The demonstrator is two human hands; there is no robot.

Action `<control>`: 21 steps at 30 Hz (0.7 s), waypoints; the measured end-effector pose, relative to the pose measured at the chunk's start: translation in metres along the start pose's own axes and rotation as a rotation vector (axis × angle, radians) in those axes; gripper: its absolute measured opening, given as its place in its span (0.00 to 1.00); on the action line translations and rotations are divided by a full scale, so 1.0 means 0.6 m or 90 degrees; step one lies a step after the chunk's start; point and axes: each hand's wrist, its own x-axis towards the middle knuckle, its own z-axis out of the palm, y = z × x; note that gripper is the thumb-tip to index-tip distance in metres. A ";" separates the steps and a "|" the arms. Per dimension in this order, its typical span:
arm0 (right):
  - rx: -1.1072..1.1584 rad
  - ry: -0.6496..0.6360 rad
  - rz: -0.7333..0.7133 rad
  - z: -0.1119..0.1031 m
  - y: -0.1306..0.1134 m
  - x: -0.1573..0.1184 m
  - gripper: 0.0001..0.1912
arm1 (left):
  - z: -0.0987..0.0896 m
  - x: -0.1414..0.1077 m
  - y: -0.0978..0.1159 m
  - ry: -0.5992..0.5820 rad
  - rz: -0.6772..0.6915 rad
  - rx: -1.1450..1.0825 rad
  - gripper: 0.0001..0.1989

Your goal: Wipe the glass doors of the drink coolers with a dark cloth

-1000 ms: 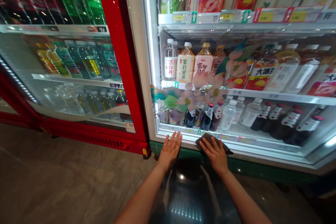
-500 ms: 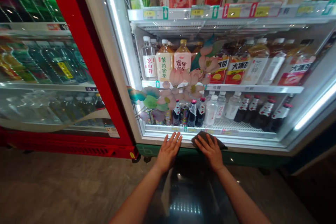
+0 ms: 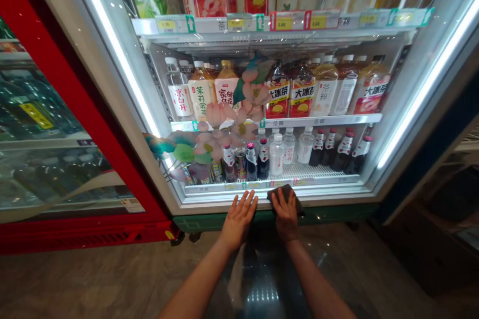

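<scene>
My left hand (image 3: pixel 238 217) lies with fingers stretched and slightly spread on the bottom frame of a glass-fronted drinks fridge (image 3: pixel 239 207). Nothing shows in that hand. To its right, my right hand (image 3: pixel 286 212) presses a dark grey cloth (image 3: pixel 297 200) against the same lower frame, fingers resting over it. Part of the cloth is covered by that hand. A pink flower decal (image 3: pixel 220 127) is on the fridge's glass. Behind the glass, small dark bottles with red caps (image 3: pixel 262 159) and clear water bottles (image 3: pixel 277 154) stand on the lowest shelf.
A red-framed fridge (image 3: pixel 80 124) with bottles stands at the left. Upper shelves hold tea bottles (image 3: pixel 277 97) above price tags (image 3: pixel 282 22). A green base panel (image 3: pixel 209 223) runs beneath the glass, over a shiny floor (image 3: pixel 75 279). Dark shelving (image 3: pixel 419 239) is at the right.
The view has turned to the right, so the fridges sit further left. Both hands have shifted right along the frame, the cloth moving with my right hand. The hands are slightly closer together.
</scene>
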 end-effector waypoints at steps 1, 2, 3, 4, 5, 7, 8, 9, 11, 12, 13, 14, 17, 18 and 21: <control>-0.001 -0.013 -0.014 -0.006 0.009 0.011 0.43 | 0.002 0.002 0.004 0.001 0.011 -0.003 0.44; -0.004 -0.021 -0.019 -0.015 0.024 0.024 0.42 | 0.003 0.004 0.008 0.002 0.025 -0.007 0.43; -0.009 -0.020 -0.010 -0.025 0.041 0.036 0.42 | 0.004 0.006 0.011 0.004 0.038 -0.011 0.43; -0.016 -0.010 0.017 -0.035 0.058 0.046 0.42 | 0.005 0.008 0.014 0.004 0.048 -0.015 0.43; -0.023 0.009 0.057 -0.043 0.074 0.051 0.42 | 0.004 0.011 0.016 0.003 0.055 -0.019 0.43; -0.030 0.065 0.154 -0.050 0.090 0.050 0.42 | 0.000 0.018 0.020 -0.003 0.057 -0.025 0.43; -0.027 0.095 0.196 -0.047 0.089 0.043 0.42 | -0.002 0.022 0.022 -0.006 0.056 -0.028 0.44; -0.020 0.121 0.227 -0.042 0.081 0.035 0.42 | -0.005 0.027 0.024 -0.007 0.055 -0.030 0.44; 0.000 0.157 0.255 -0.025 0.055 0.017 0.42 | -0.008 0.036 0.029 -0.007 0.055 -0.033 0.45; 0.013 0.161 0.250 -0.017 0.041 0.012 0.42 | -0.008 0.041 0.032 -0.005 0.056 -0.034 0.45; 0.026 0.157 0.236 -0.012 0.031 0.011 0.42 | -0.007 0.046 0.035 -0.001 0.059 -0.035 0.44; 0.039 0.147 0.218 -0.010 0.026 0.014 0.42 | -0.004 0.050 0.039 0.003 0.062 -0.035 0.44; 0.058 0.108 0.172 -0.027 0.055 0.044 0.44 | 0.004 0.064 0.052 0.020 0.072 -0.033 0.43; 0.055 0.104 0.171 -0.038 0.076 0.056 0.44 | 0.007 0.068 0.056 0.025 0.078 -0.033 0.43; 0.027 0.154 0.249 -0.069 0.143 0.077 0.41 | 0.009 0.080 0.068 0.032 0.092 -0.037 0.42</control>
